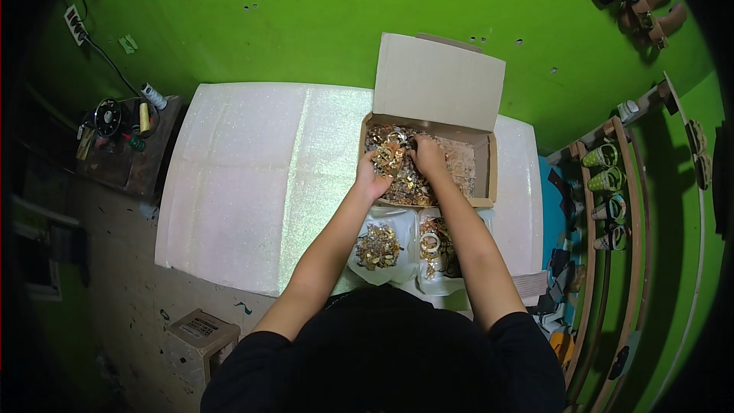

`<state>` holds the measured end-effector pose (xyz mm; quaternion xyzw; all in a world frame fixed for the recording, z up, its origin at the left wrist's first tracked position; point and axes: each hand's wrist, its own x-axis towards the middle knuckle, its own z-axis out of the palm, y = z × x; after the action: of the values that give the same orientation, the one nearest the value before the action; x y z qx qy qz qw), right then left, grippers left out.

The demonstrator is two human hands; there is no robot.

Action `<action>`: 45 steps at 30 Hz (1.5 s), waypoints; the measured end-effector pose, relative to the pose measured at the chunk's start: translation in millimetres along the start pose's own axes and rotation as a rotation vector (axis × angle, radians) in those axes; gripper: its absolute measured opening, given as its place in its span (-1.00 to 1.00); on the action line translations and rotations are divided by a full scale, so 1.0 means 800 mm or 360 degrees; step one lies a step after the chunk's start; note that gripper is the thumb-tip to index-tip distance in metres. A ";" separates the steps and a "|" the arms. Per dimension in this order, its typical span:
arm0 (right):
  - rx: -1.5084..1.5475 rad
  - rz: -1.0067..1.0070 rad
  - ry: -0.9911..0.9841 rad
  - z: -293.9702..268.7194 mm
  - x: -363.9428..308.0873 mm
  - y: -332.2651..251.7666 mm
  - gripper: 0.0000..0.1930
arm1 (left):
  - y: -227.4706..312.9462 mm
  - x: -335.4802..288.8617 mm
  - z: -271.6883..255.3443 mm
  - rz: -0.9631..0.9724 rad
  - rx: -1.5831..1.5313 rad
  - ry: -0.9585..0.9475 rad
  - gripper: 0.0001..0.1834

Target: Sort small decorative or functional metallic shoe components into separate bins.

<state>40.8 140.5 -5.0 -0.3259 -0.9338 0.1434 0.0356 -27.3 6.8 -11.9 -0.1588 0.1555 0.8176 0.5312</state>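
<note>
A cardboard box (489, 176) with its lid raised stands on the white sheet-covered table. Small gold and silver metal pieces (413, 190) that look like buckles and trims fill its left and middle part. Over the box's left side my left hand (373, 177) is cupped, palm up, around a handful of gold metal pieces (388, 157). Just right of it, my right hand (428, 159) reaches down into the pile with fingers curled. Its fingertips are partly hidden, so what they pinch cannot be made out.
Two white trays sit before the box: the left tray (405, 269) with mixed metal bits, the right tray (437, 287) with gold pieces and a pale ring (430, 242). Left stands a small table (115, 160) with thread spools; right, a wooden rack (634, 237) holding sandals.
</note>
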 end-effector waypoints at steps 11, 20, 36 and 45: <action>0.0824 -0.0083 0.0424 -0.055 -0.013 0.031 -0.88 | 0.001 0.004 -0.007 0.0017 0.0038 -0.0057 -0.61; 0.1513 -0.0127 0.0475 -0.158 -0.035 0.010 -0.86 | -0.001 0.006 -0.010 -0.0017 0.0127 -0.0085 -0.60; 0.0668 -0.0674 -0.0106 -0.092 -0.036 -0.044 -0.81 | 0.002 0.007 -0.012 -0.0010 0.0328 -0.0074 -0.61; 0.0320 -0.0216 0.0109 0.019 -0.004 0.005 -0.65 | -0.004 -0.003 0.006 -0.0095 0.0311 0.0008 -0.61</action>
<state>43.5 137.6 -20.3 -0.2615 -0.9328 0.2224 0.1097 -23.5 7.9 -7.1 -0.1129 0.2310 0.7819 0.5679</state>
